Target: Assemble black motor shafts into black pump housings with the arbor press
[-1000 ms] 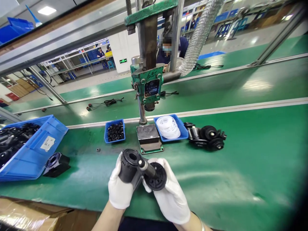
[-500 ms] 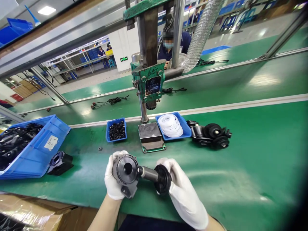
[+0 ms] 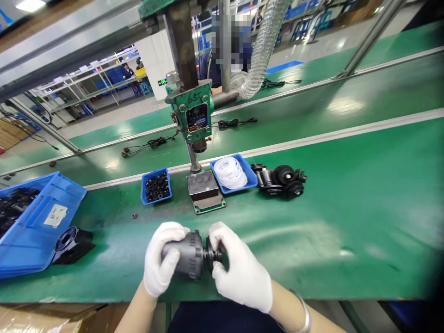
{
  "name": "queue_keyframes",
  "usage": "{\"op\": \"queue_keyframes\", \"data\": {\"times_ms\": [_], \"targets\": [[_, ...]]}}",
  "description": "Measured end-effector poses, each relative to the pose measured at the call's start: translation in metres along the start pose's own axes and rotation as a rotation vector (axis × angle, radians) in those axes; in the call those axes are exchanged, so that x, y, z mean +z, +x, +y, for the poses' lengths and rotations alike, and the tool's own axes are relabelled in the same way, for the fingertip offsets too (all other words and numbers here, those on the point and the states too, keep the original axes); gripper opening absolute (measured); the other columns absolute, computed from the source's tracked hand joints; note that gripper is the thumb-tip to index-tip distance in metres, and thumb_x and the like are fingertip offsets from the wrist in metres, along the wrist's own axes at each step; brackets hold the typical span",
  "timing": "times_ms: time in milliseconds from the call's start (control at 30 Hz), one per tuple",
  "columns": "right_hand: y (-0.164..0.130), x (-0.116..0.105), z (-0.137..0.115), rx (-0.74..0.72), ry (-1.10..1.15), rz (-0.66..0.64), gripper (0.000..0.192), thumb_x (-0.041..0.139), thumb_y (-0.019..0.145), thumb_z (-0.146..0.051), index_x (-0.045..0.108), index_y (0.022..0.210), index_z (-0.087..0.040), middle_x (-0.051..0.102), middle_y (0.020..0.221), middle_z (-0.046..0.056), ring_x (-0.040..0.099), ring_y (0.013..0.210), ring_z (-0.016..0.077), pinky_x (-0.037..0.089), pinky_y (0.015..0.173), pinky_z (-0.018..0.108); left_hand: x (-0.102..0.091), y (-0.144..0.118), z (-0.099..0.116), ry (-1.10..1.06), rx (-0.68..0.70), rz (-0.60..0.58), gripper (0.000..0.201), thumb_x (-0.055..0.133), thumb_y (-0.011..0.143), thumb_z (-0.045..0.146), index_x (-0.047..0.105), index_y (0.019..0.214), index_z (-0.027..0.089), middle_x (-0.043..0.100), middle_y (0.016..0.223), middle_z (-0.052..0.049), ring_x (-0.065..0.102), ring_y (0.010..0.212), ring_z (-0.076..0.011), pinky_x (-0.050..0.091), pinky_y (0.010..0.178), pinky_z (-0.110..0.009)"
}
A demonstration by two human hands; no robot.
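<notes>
Gripping a black plastic housing (image 3: 185, 253) at six o'clock above the desk (image 3: 329, 222), the left hand (image 3: 160, 261) wraps its barrel; the right hand (image 3: 239, 270) pinches the shaft end. Probably stiff, light, smooth; best held around the barrel.

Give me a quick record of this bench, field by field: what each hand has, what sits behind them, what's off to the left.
left hand: gloved left hand grips the black housing
right hand: gloved right hand closes over the black insert at the housing's mouth
behind: press base, flanked by small blue tray of black rings and tray of white rings
right of trays: black assemblies
left: large blue bin, black part beside it
</notes>
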State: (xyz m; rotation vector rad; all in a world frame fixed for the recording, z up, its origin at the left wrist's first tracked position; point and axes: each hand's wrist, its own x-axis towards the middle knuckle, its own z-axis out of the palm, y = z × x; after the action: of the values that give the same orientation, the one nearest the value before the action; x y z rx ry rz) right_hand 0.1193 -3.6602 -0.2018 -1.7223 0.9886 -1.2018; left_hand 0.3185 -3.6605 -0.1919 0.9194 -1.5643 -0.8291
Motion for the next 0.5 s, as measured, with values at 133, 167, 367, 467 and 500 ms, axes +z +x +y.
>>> {"op": "queue_keyframes", "data": {"times_ms": [133, 167, 367, 467, 500], "targets": [[0.002, 0.006, -0.007, -0.061, -0.035, 0.032, 0.039, 0.045, 0.052, -0.004, 0.032, 0.083, -0.024, 0.041, 0.086, 0.0, 0.044, 0.076, 0.0172, 0.04, 0.068, 0.03, 0.009, -0.001, 0.001, -0.026, -0.024, 0.02, 0.022, 0.056, 0.091, 0.035, 0.07, 0.097, 0.019, 0.064, 0.104, -0.013, 0.062, 0.101, -0.0319, 0.049, 0.089, -0.046], [0.002, 0.007, -0.007, -0.069, -0.037, 0.041, 0.039, 0.045, 0.052, -0.004, 0.032, 0.083, -0.024, 0.041, 0.086, 0.001, 0.044, 0.076, 0.0174, 0.04, 0.068, 0.03, 0.01, -0.002, 0.0, -0.04, -0.026, 0.034, 0.022, 0.058, 0.09, 0.036, 0.071, 0.097, 0.02, 0.064, 0.104, -0.013, 0.062, 0.1, -0.0322, 0.049, 0.089, -0.047], [0.001, 0.006, -0.01, -0.154, -0.097, 0.035, 0.04, 0.045, 0.052, -0.006, 0.032, 0.085, -0.024, 0.04, 0.088, 0.001, 0.045, 0.076, 0.018, 0.041, 0.067, 0.031, 0.011, -0.004, 0.002, -0.031, -0.012, 0.046, 0.019, 0.059, 0.09, 0.033, 0.073, 0.096, 0.021, 0.063, 0.106, -0.012, 0.061, 0.1, -0.0319, 0.049, 0.089, -0.047], [0.001, 0.003, -0.011, -0.189, -0.157, 0.009, 0.041, 0.045, 0.052, -0.006, 0.03, 0.085, -0.024, 0.039, 0.087, 0.001, 0.044, 0.073, 0.0177, 0.04, 0.065, 0.031, 0.012, -0.003, 0.004, -0.038, -0.026, 0.05, 0.017, 0.059, 0.09, 0.03, 0.073, 0.094, 0.021, 0.063, 0.104, -0.011, 0.062, 0.099, -0.0308, 0.049, 0.088, -0.046], [0.002, 0.002, -0.011, -0.192, -0.178, 0.002, 0.041, 0.045, 0.052, -0.006, 0.029, 0.084, -0.024, 0.038, 0.086, 0.001, 0.044, 0.073, 0.0176, 0.04, 0.064, 0.031, 0.013, -0.003, 0.005, -0.038, -0.021, 0.052, 0.017, 0.058, 0.091, 0.03, 0.072, 0.095, 0.021, 0.063, 0.104, -0.011, 0.061, 0.099, -0.0303, 0.05, 0.088, -0.046]]}}
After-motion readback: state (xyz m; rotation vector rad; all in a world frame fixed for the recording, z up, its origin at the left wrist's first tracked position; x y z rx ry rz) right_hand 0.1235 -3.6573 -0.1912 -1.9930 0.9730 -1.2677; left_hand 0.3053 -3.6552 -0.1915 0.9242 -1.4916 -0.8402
